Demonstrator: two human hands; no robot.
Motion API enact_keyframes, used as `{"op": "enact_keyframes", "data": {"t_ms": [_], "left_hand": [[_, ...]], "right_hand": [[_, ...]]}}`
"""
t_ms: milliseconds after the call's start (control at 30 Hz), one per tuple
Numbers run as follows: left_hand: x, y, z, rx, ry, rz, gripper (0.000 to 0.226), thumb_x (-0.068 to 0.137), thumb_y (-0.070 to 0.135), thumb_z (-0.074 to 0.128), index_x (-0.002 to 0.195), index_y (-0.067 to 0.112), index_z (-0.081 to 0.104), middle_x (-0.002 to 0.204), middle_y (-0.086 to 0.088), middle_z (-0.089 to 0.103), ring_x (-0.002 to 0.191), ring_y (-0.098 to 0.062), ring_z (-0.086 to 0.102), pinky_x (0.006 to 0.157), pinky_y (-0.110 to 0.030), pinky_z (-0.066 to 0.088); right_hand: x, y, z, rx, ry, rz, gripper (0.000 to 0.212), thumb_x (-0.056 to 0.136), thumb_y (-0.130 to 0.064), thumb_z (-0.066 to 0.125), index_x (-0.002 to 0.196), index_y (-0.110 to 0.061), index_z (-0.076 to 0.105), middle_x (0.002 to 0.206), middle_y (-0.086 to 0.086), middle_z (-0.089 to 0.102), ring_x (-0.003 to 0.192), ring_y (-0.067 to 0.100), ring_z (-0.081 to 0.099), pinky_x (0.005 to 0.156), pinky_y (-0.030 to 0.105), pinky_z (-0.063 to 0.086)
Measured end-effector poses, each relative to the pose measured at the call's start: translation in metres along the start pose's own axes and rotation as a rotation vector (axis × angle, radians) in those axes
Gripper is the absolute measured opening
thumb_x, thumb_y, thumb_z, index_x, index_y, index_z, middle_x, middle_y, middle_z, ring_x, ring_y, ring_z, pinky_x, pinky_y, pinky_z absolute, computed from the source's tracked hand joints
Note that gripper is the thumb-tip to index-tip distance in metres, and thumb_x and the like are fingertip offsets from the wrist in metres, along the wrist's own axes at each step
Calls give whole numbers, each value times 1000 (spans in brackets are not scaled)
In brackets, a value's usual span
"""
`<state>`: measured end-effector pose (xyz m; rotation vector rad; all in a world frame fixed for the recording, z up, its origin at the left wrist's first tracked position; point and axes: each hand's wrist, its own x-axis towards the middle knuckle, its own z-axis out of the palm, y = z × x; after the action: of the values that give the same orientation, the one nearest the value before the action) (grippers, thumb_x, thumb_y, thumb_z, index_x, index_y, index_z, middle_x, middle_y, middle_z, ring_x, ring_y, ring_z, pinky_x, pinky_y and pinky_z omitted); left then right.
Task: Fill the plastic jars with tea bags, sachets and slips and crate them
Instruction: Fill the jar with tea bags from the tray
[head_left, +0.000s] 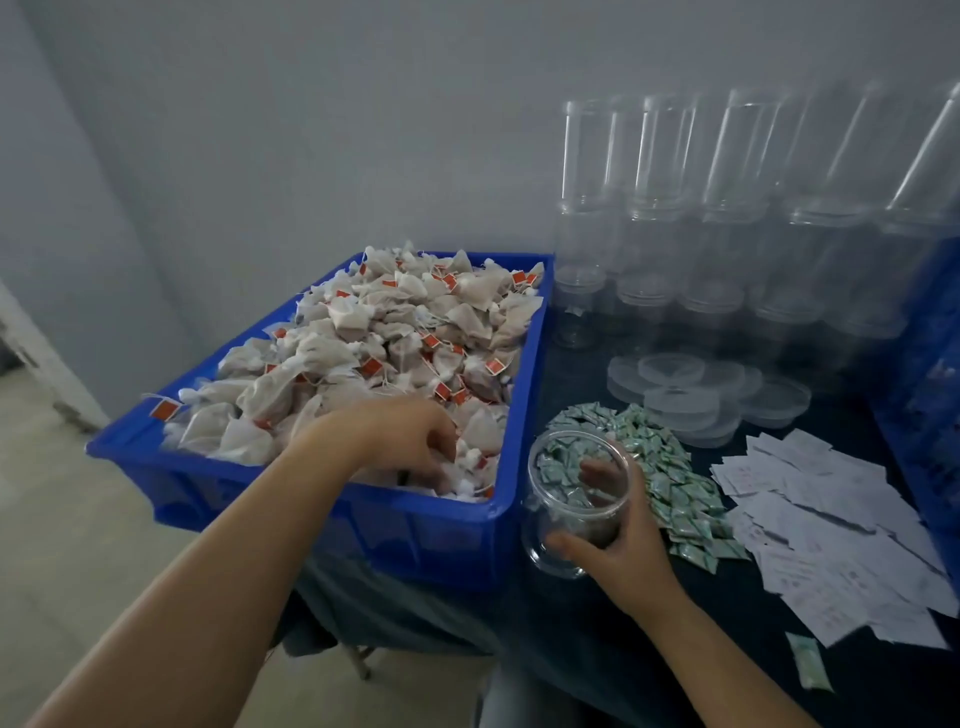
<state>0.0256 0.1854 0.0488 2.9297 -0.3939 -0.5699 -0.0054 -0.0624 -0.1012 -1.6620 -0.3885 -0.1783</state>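
Nearest the camera, the right hand (618, 540) holds an open plastic jar (574, 506) at the front of the dark surface (597, 649), its grip wrapped round the clear wall with the thumb on the near side and the fingers showing through the far side. The jar stands just beside the blue crate (322, 499); it looks empty or nearly so, though a dark patch at its bottom cannot be made out. Filling of this jar seems only to be starting.

The left hand (410, 441) reaches into the near right corner of the crate, fingers curled down among the tea bags (374, 343); whether they have closed on one cannot be told.

To the right of the jar lies a heap of green sachets (660, 467), and beyond that a spread of white paper slips (831, 530); one sachet (808, 660) lies apart near the front edge. Neither kind is visibly in the jar yet.

Farther back sit clear lids (701, 389), then stacks of empty jars (727, 234) against the wall. No filled jar shows, so most of the work appears to remain.
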Motion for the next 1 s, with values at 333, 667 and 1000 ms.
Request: {"op": "enact_keyframes", "data": {"t_ms": [333,667,1000], "left_hand": [[-5,19,-25,-123,259,83,12,82,32,71,84,31,59,86,12,61,81,-7,58,67,-21,45],[-14,76,-31,-512,444,365,14,83,23,70,90,34,64,82,19,67,78,5,62,70,-9,48],[12,94,4,-220,390,369,8,86,28,68,93,28,65,86,17,63,82,7,55,73,-3,40]], "right_hand": [[-2,1,2,-13,17,-26,96,54,-51,88,126,-77,31,135,-10,49,124,-6,48,88,6,45],[-2,-1,2,16,15,-26,93,54,-49,87,123,-77,33,134,-11,50,123,-5,50,85,9,48],[-3,-4,3,-41,40,-33,87,56,-51,83,118,-83,30,130,-22,51,119,-14,49,88,2,41]]}}
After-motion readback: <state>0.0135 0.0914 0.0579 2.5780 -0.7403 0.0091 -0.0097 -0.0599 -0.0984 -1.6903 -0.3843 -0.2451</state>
